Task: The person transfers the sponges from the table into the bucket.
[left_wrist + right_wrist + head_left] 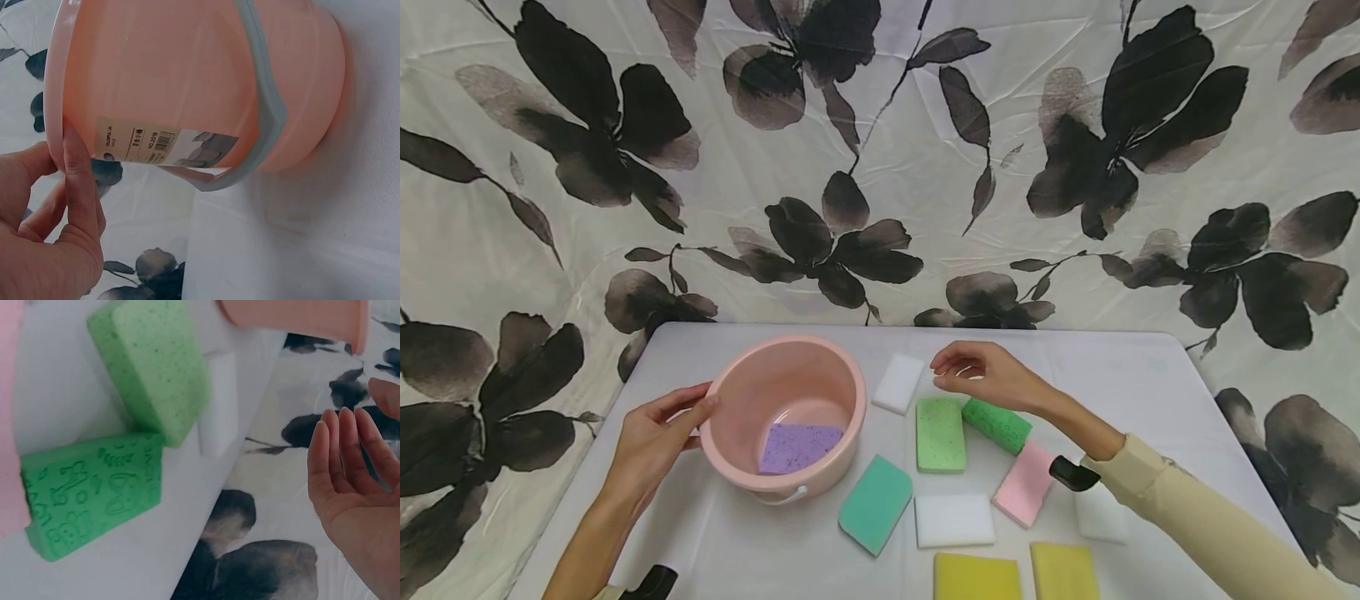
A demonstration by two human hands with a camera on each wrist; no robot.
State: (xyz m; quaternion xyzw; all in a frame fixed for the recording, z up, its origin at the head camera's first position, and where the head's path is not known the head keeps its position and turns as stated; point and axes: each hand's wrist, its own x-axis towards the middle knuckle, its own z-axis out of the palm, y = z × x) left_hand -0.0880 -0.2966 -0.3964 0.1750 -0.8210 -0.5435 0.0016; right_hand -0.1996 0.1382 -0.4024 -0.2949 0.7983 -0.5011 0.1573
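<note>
A pink bucket (pixel 730 467) stands tilted toward the viewer on the table, with a purple speckled sponge (pixel 801 448) inside. My left hand (pixel 651 437) pinches the bucket's rim at its left side, thumb and fingers on either side of the rim in the left wrist view. My right hand (pixel 981 371) hovers over the back of the table, fingers loosely bent and holding nothing. Beneath and near it lie a light green sponge (pixel 940 435), a darker green embossed sponge (pixel 997 425) and a white sponge (pixel 898 383).
Nearer the front lie a teal sponge (pixel 876 505), a pink sponge (pixel 1024 485), a white block (pixel 955 522), another white piece (pixel 1102 515) and two yellow sponges (pixel 976 577). A floral cloth (pixel 880 167) hangs behind the white table (pixel 1157 400).
</note>
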